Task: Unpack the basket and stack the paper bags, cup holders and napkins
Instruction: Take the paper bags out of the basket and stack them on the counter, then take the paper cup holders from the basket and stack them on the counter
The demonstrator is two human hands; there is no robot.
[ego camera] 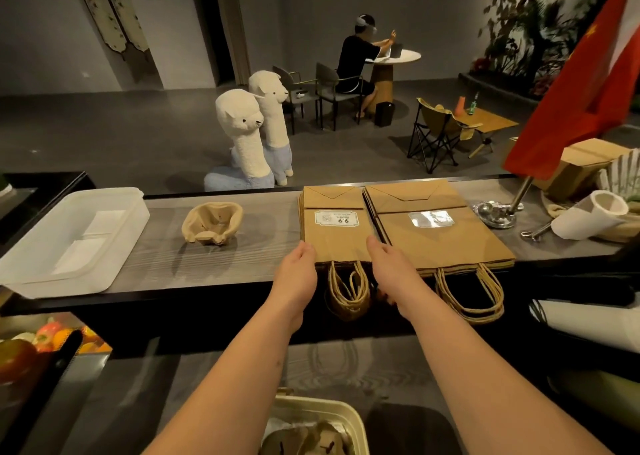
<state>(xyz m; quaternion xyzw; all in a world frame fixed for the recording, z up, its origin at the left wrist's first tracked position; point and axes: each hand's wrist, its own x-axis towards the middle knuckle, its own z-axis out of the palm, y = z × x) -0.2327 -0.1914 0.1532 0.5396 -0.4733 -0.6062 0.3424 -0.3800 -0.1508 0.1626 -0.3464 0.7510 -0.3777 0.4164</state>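
Two stacks of brown paper bags lie flat on the raised counter, twine handles hanging over its near edge. The smaller stack (334, 226) carries a white label; the larger stack (440, 233) lies right of it. My left hand (299, 267) touches the smaller stack's left near corner with straight fingers. My right hand (391, 264) rests at the seam between the stacks, fingers extended. A moulded pulp cup holder (213, 222) sits further left. White napkins (90, 240) lie in a white plastic tray (135, 219). The cream basket (349, 416) is below, with more cup holders inside.
A flag's metal base (498, 214), a white paper roll (595, 219) and cardboard boxes (585, 164) crowd the counter's right end. Fruit (45, 340) lies at lower left. Beyond the counter stand two plush alpacas (256, 132), and a seated person is at a round table.
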